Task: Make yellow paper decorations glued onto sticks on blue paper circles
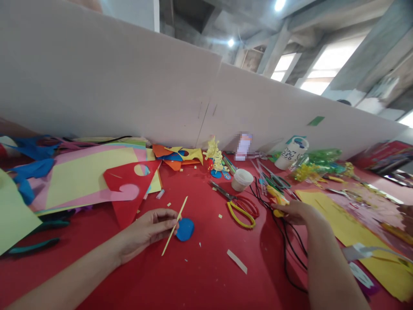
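My left hand (161,226) pinches a thin yellow strip (174,226), which slants up to the right. Just beyond its fingertips is a round blue paper disc (185,229); whether the fingers touch it I cannot tell. My right hand (295,211) reaches to the right and closes around a yellow glue gun (278,199), whose black cord (285,241) trails towards me. Its fingers partly hide the tool. Between the hands lie scissors (237,204) with one red and one yellow handle loop, beside a small white cup (241,179).
Coloured paper sheets (80,176) and a red cut-out sheet (118,189) cover the left. A yellow paper figure (214,157) stands at the back before a white partition (129,86). On the right are a white bottle (290,155), yellow sheets (355,241) and another person's hand (405,213).
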`<state>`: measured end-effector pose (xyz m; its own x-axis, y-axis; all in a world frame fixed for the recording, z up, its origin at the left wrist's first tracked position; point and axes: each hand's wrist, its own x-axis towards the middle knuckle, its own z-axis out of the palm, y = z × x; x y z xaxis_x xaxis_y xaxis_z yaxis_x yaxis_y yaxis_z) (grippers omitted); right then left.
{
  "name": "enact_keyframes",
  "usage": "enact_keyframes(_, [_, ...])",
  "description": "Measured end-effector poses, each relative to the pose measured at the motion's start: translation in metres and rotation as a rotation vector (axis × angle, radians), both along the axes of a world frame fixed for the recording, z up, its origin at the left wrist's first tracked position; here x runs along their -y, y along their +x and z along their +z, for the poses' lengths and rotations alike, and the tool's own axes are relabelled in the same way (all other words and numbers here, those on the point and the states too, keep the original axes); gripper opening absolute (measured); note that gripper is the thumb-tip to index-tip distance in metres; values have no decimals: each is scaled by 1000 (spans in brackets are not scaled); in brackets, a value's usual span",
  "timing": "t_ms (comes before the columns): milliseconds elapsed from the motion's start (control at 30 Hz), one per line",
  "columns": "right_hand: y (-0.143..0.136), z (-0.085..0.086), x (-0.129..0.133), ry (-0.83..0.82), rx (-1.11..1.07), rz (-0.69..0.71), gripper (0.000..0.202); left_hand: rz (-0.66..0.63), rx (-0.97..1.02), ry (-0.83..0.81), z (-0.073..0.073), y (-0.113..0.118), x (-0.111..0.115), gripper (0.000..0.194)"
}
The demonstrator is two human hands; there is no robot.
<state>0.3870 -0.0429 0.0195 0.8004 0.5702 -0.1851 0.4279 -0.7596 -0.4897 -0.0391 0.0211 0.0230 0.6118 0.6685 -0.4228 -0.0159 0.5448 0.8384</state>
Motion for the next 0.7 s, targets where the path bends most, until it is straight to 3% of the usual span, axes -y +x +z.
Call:
enact_keyframes(100, [2,-1,-1,50,-194,-88,27,41,22,5,-2,-1,-3,20])
enact_keyframes(200, [5,3,-4,253,-283,-150,21,84,44,20,-5,-2,-5,18])
enact_keyframes(433, [2,36,-15,731,-368,-151,13,280,64,-17,-6,-2,-9,26])
enact_keyframes(533, [-22,55,-18,913,-452,-102,13,309,76,-1,-4,-2,-10,25])
enact_keyframes(700, [-107,75,-9,944,-597,246,18,319,96,39,-7,-5,-13,23])
